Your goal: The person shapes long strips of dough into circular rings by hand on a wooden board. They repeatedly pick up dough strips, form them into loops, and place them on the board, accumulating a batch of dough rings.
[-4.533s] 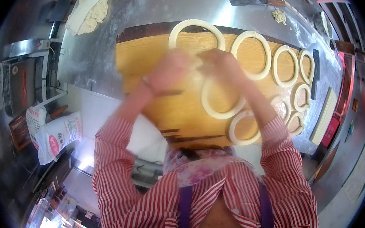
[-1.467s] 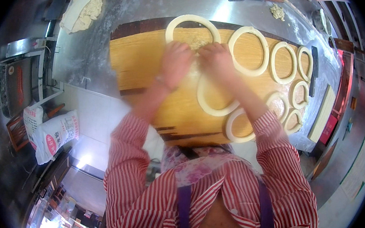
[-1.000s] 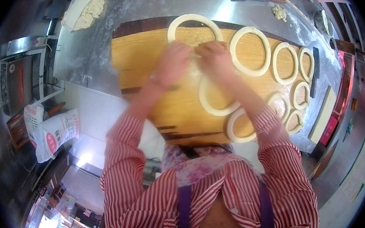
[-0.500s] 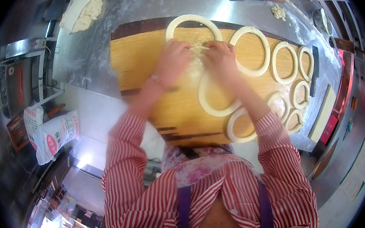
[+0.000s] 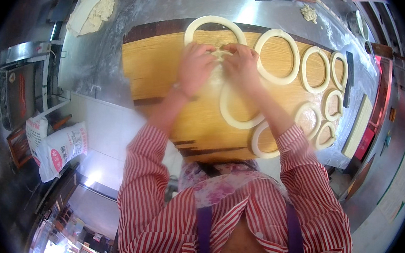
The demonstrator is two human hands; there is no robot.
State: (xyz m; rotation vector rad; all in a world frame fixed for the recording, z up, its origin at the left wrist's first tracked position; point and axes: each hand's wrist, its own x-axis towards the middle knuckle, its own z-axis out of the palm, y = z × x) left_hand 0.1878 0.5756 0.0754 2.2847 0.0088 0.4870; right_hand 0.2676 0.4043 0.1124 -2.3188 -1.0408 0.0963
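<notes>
Both forearms reach forward in rolled-up striped sleeves. The left hand (image 5: 194, 69) and right hand (image 5: 241, 65) lie close side by side, palms down, fingers curled, fingertips nearly meeting.

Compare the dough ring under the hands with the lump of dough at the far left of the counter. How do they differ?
The dough ring is a thin, smooth loop with an open middle; the lump of dough is a thick, ragged slab. The ring lies on the wooden board, both hands touching it; the lump sits untouched on the steel counter. Both are pale raw dough.
</notes>
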